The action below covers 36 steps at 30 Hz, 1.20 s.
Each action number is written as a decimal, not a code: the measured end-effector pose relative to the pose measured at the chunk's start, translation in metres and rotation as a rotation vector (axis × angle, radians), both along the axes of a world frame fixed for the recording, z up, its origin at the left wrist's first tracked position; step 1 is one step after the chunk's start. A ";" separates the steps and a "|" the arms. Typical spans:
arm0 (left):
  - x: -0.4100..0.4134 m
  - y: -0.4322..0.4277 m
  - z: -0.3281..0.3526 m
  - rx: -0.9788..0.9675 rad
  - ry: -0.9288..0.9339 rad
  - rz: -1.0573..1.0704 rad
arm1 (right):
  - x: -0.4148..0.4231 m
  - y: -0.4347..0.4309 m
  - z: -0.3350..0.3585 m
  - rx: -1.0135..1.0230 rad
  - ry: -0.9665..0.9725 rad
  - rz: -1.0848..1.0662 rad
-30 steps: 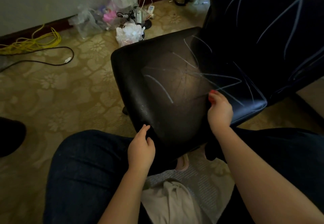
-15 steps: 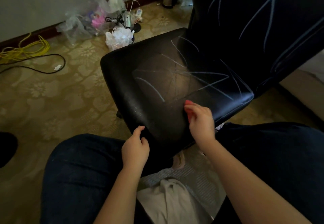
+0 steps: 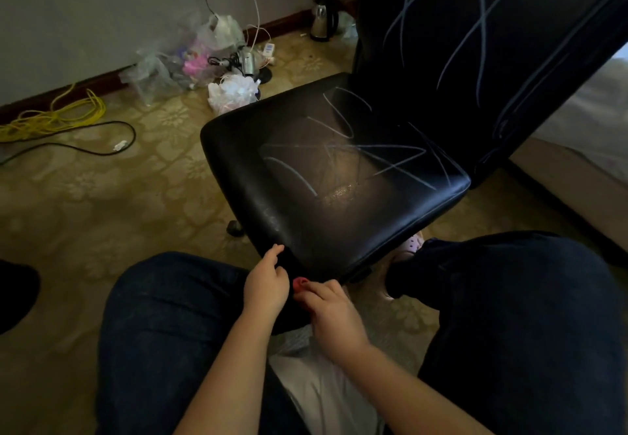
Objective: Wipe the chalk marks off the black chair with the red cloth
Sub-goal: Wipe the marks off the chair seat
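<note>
The black chair [image 3: 339, 217] stands in front of my knees, with pale chalk lines crossing its seat and its tall backrest [image 3: 475, 43]. My left hand [image 3: 265, 285] grips the seat's near corner, thumb on top. Just right of it, below the seat's front edge, my right hand [image 3: 333, 312] holds a bunched red cloth [image 3: 300, 283]; only a small red tip shows past the fingers. The cloth is off the seat.
My two legs in dark trousers frame the chair's front. Yellow and black cables [image 3: 61, 121] lie on the patterned floor at left. Plastic bags and small items [image 3: 210, 60] pile against the wall, with a kettle [image 3: 323, 19] beyond. A bed edge [image 3: 577, 149] is at right.
My right hand drew the red cloth back across the seat toward me and now sits below the front edge beside my left hand. The view tilted up.
</note>
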<state>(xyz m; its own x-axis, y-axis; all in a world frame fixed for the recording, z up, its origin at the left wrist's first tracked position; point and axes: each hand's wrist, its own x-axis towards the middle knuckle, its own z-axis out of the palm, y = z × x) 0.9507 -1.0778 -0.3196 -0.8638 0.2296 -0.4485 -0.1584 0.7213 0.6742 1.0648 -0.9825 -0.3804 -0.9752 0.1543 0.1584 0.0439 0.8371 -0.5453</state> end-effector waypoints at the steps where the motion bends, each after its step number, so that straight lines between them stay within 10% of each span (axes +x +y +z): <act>1: 0.003 0.000 0.000 0.012 -0.004 -0.001 | 0.001 0.004 -0.001 0.039 -0.001 0.021; 11: 0.013 -0.003 -0.005 -0.106 0.005 -0.280 | -0.013 0.101 0.011 -0.282 0.067 -0.852; 21: 0.007 0.003 -0.013 -0.283 0.075 -0.320 | -0.003 0.040 0.012 -0.072 0.049 -0.237; 32: 0.027 0.005 -0.017 -0.327 0.316 -0.484 | -0.040 0.132 0.025 -0.232 0.073 -0.813; 36: 0.026 0.008 -0.021 -0.432 0.298 -0.531 | -0.037 0.099 0.025 -0.111 0.062 -0.711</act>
<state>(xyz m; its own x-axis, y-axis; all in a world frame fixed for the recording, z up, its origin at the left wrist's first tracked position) 0.9767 -1.0697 -0.3407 -0.7847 0.5066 -0.3573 0.4307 0.8600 0.2735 1.0276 -0.8834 -0.3556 -0.6227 0.7666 0.1566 0.5236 0.5570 -0.6447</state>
